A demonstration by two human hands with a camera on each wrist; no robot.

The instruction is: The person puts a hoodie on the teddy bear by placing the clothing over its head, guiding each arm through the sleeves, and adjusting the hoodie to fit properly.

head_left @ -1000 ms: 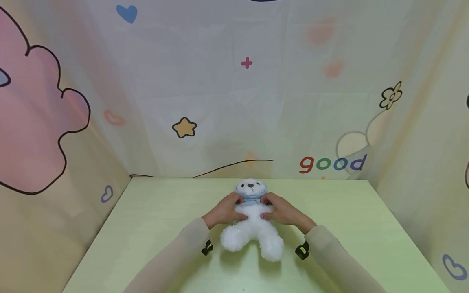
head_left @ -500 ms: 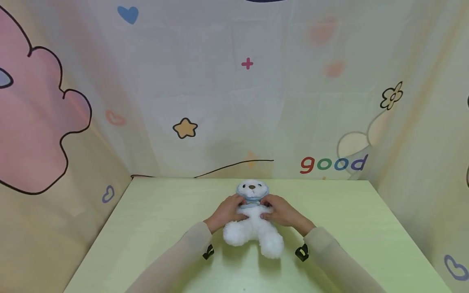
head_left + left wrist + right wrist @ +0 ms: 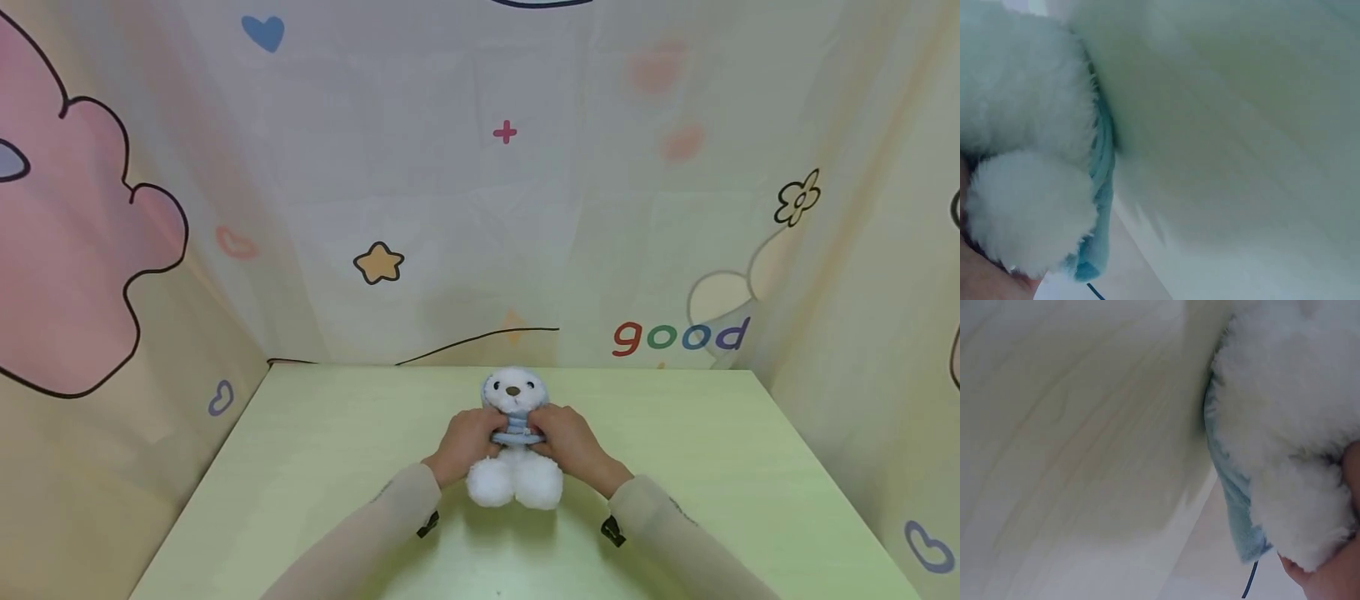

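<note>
A white plush bear (image 3: 517, 458) with a brown nose and a blue hood and scarf-like cloth (image 3: 517, 427) faces the head camera over the table. My left hand (image 3: 467, 442) grips one side of its upper body, and my right hand (image 3: 573, 443) grips the other, thumbs towards the front. Its two fluffy legs point towards me, close together. In the left wrist view, white fur (image 3: 1022, 81) and the edge of blue cloth (image 3: 1104, 150) fill the left side. White fur (image 3: 1291, 381) fills the right side of the right wrist view. Fur hides most of the fingers there.
The pale green table (image 3: 330, 467) runs back to a printed cloth wall (image 3: 450, 200) with cartoon shapes and the word "good". Similar cloth hangs at the left and right sides. Dark wrist straps (image 3: 613, 530) show below the sleeves.
Both hands have come slightly nearer to me, and the bear's head now faces more squarely forward. Its legs, spread apart earlier, have drawn together and look shorter. More blue cloth shows on its chest.
</note>
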